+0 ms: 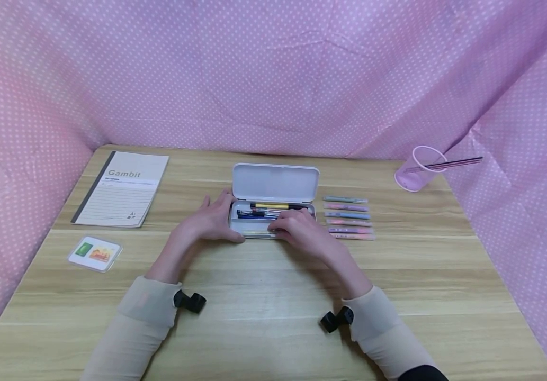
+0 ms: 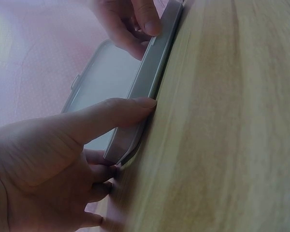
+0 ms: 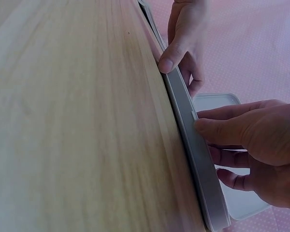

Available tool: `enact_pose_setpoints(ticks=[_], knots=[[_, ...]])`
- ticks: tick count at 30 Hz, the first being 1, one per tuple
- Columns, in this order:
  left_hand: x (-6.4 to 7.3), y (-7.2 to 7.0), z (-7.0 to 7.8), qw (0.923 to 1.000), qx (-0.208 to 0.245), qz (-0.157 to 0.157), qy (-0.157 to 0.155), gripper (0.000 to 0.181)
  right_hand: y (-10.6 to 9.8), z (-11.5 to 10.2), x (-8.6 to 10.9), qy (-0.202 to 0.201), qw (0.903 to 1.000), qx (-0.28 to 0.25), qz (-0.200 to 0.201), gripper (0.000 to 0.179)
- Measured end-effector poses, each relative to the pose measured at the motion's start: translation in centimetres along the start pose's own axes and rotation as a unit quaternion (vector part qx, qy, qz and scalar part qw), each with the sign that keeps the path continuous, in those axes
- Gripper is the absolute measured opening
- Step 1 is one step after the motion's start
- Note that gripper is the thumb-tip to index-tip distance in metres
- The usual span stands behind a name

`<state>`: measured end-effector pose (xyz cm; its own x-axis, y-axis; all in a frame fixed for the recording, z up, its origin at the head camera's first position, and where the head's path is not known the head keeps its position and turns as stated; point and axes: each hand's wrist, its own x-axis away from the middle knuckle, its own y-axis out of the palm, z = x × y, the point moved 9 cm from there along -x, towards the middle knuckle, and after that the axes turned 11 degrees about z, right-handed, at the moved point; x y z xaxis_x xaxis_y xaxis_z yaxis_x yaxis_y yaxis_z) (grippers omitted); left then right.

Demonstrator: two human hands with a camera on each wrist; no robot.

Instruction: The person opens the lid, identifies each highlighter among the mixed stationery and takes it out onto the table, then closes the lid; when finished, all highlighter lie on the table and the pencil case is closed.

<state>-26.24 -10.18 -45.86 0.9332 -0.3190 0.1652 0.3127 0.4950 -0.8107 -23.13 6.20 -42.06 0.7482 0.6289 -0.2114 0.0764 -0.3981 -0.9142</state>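
An open white pencil case [image 1: 275, 182] lies mid-table with its lid tipped back. Several pens [image 1: 273, 206], one of them yellow and black, lie in its back part. A slim pale pen [image 1: 256, 233] lies along its front edge. My left hand [image 1: 211, 217] grips the case's left end, thumb on the front wall, fingers round the side. My right hand [image 1: 302, 230] reaches over the case's right half, with thumb at the front rim and fingers inside. What lies between those fingertips is hidden. Several pastel pens [image 1: 348, 215] lie in a row to the right.
A notebook [image 1: 123, 190] lies at the back left, with a small card in a clear sleeve [image 1: 95, 254] in front of it. At the back right a pink cup [image 1: 413, 177] leans, with thin dark sticks [image 1: 461, 162] in it. A pink dotted cloth [image 1: 273, 79] hangs behind the table.
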Motion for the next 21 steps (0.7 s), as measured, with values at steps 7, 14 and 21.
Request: enact_pose_setpoints(ticks=[7,14,21], knots=[[0.02,-0.02,-0.02,1.0,0.0,0.002,0.002,0.098,-0.02,0.11,0.05,0.014,0.9999,-0.002,-0.007,0.02],[0.03,-0.07,0.04,1.0,0.001,0.002,0.002,0.099,-0.04,0.2,-0.01,0.018,0.9997,-0.012,-0.006,0.02],[0.05,0.04,-0.05,1.0,-0.002,-0.003,-0.004,0.1,0.03,0.2,-0.02,0.014,0.9997,-0.02,-0.004,0.021]])
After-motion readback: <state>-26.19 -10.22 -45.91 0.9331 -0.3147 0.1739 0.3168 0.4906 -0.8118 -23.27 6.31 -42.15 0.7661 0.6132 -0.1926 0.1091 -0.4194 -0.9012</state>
